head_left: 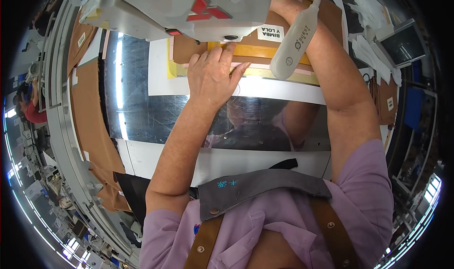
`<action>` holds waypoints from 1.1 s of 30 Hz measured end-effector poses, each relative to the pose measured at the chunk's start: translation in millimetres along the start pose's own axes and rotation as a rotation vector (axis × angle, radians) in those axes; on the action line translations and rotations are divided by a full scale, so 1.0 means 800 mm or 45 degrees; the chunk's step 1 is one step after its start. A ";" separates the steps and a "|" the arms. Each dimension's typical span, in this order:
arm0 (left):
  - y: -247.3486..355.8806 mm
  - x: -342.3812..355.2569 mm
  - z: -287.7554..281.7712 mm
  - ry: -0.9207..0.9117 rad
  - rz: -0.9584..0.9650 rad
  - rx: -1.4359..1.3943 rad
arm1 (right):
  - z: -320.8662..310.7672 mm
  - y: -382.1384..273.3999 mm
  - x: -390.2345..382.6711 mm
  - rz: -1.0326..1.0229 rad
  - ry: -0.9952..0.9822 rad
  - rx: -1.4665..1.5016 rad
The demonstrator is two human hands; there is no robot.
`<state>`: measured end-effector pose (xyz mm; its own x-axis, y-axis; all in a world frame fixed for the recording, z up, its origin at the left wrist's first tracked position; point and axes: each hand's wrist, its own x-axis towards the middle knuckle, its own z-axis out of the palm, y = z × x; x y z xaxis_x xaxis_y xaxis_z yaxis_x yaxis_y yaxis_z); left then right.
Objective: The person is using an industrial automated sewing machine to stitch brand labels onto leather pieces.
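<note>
My left hand lies palm down near the needle area under a grey industrial sewing machine head. Its fingers are extended and its thumb is spread, resting at the left end of a yellow strip on a brown panel. Beneath these are a pale yellow backing sheet and a white sheet. My right hand reaches to the far side of the brown panel, right of the machine head. The machine and a light grey hanging controller hide its fingers.
A shiny metal plate covers the table before me. Brown pieces lie along the left side. To the right are a small monitor, crumpled white paper and more brown pieces. Another person is far left.
</note>
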<state>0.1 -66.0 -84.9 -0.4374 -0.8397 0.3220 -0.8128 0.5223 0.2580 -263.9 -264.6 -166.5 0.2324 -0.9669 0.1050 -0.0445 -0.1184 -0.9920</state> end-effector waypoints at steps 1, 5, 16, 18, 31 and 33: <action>-0.001 0.001 0.003 0.059 0.042 0.008 | 0.000 -0.001 -0.005 -0.014 0.012 -0.061; 0.002 0.000 -0.006 0.023 0.134 0.085 | 0.013 -0.014 -0.025 -0.069 0.054 -0.298; -0.024 0.013 -0.008 -0.003 0.246 0.202 | 0.068 -0.057 -0.048 -0.223 0.196 -0.958; -0.019 0.019 -0.010 0.016 0.315 0.214 | 0.069 -0.069 -0.043 -0.243 0.265 -1.088; -0.005 0.029 -0.026 -0.210 0.222 0.062 | 0.085 -0.068 -0.042 -0.337 0.481 -1.113; -0.007 0.034 -0.029 -0.125 0.236 -0.023 | 0.088 -0.096 -0.041 -0.214 0.385 -1.085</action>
<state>1.3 -88.1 -56.4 -0.6150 -0.7388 0.2757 -0.7080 0.6712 0.2195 -200.1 -207.7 -98.8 0.0419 -0.9255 0.3765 -0.7622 -0.2732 -0.5868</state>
